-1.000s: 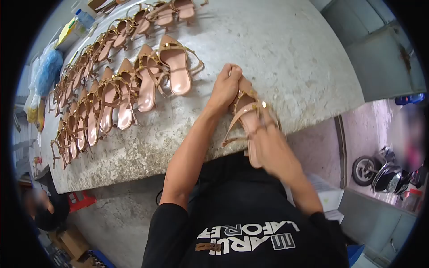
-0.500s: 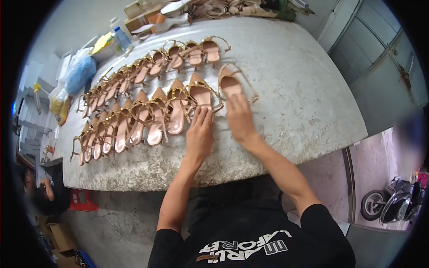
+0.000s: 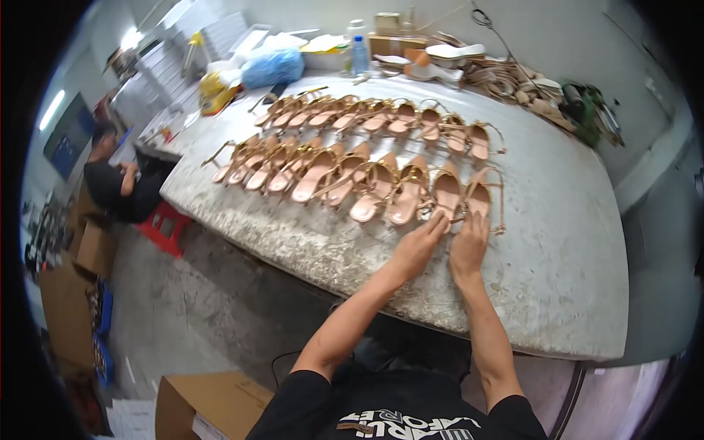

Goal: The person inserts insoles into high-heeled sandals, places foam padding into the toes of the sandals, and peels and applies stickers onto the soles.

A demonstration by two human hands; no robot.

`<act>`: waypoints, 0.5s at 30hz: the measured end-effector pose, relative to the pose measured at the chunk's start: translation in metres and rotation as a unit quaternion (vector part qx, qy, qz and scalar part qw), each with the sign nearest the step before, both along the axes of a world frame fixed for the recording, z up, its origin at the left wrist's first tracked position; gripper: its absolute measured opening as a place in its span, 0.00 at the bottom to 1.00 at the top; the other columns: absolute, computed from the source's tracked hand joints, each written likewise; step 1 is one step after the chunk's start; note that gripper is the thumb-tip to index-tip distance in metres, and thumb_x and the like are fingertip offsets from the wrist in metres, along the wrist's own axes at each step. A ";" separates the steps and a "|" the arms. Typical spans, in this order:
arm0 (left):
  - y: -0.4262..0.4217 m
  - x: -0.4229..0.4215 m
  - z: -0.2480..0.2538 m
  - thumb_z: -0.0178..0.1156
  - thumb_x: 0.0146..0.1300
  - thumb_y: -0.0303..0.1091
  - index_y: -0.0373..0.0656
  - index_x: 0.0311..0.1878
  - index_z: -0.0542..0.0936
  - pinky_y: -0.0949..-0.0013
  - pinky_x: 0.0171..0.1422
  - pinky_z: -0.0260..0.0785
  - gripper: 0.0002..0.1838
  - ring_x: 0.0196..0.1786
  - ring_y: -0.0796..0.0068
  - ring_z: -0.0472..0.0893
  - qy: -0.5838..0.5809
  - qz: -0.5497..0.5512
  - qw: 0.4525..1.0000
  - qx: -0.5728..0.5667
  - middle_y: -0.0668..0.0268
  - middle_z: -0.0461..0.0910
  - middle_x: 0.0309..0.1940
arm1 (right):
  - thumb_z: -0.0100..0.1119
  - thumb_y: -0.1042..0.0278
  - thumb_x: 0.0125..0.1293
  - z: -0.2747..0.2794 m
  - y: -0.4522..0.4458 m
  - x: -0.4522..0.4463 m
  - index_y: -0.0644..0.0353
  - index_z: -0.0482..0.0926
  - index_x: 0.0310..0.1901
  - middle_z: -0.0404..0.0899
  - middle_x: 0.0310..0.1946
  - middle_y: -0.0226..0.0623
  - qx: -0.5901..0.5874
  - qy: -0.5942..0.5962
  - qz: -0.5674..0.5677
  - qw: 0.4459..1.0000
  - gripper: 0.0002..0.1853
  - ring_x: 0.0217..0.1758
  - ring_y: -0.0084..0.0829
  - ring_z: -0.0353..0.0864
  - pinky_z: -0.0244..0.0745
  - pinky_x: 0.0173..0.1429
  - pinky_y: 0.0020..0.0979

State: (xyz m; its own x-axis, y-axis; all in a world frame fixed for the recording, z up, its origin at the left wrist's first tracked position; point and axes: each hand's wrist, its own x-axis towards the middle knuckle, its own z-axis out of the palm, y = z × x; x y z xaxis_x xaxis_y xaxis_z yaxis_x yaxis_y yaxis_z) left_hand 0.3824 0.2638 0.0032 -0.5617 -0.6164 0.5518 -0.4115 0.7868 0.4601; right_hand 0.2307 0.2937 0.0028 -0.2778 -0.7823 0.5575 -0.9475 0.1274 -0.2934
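Note:
Two rows of tan pointed heeled shoes with gold studs and thin straps stand on the grey worktable [image 3: 557, 293]. At the right end of the front row, my right hand [image 3: 470, 246] has its fingers on the heel part of the last shoe [image 3: 479, 195]. Just left of it, my left hand [image 3: 422, 248] touches the heel end of the neighbouring shoe [image 3: 446, 188]. Both hands have their fingers close together, pointing away from me. The back row, with a shoe [image 3: 479, 143] at its right end, is beyond.
Along the table's back lie a blue plastic bag [image 3: 273, 68], a blue bottle [image 3: 359, 56], a small carton [image 3: 394, 45] and a heap of shoe parts [image 3: 499, 77]. A person [image 3: 114, 176] sits at left on a red stool [image 3: 166, 229]. An open carton [image 3: 213, 403] stands below.
The shoe I held near the table edge now stands at the front row's right end, with my right hand on it. My left hand has moved to its neighbour. The view has turned left.

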 end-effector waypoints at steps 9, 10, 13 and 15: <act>0.003 -0.010 -0.012 0.52 0.60 0.18 0.37 0.75 0.64 0.53 0.51 0.79 0.35 0.51 0.45 0.84 0.046 -0.001 0.995 0.093 0.46 0.64 0.75 | 0.54 0.80 0.62 -0.020 0.002 -0.013 0.74 0.80 0.56 0.75 0.64 0.60 -0.025 0.027 0.054 0.998 0.20 0.71 0.63 0.69 0.62 0.78 0.50; 0.001 -0.003 -0.005 0.52 0.61 0.18 0.34 0.74 0.64 0.53 0.53 0.79 0.35 0.52 0.44 0.83 0.043 -0.028 0.992 0.113 0.43 0.63 0.74 | 0.54 0.82 0.61 -0.016 0.004 -0.016 0.74 0.81 0.53 0.74 0.65 0.61 -0.010 0.042 0.074 0.996 0.18 0.71 0.63 0.69 0.62 0.77 0.52; 0.011 0.021 0.005 0.52 0.61 0.18 0.33 0.74 0.63 0.50 0.58 0.77 0.34 0.55 0.43 0.81 0.137 -0.073 0.986 0.057 0.41 0.62 0.74 | 0.55 0.79 0.60 -0.008 0.014 -0.017 0.74 0.80 0.51 0.72 0.67 0.62 0.027 0.037 0.074 0.996 0.17 0.73 0.63 0.67 0.60 0.78 0.54; 0.027 0.076 0.018 0.52 0.63 0.20 0.35 0.73 0.66 0.52 0.56 0.77 0.32 0.56 0.46 0.81 0.144 -0.173 0.974 0.039 0.42 0.66 0.72 | 0.58 0.77 0.60 0.024 0.018 0.006 0.74 0.78 0.51 0.71 0.67 0.61 0.073 0.025 0.056 0.995 0.18 0.74 0.63 0.64 0.56 0.79 0.55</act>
State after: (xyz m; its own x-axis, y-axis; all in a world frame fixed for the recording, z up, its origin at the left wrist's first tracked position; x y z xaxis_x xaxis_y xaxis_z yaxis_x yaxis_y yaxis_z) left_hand 0.4581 0.2911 0.0210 -0.5714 -0.4639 0.6769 0.0272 0.8137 0.5806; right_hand 0.2364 0.3122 0.0272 -0.1590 -0.8810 0.4457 -0.9709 0.0576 -0.2325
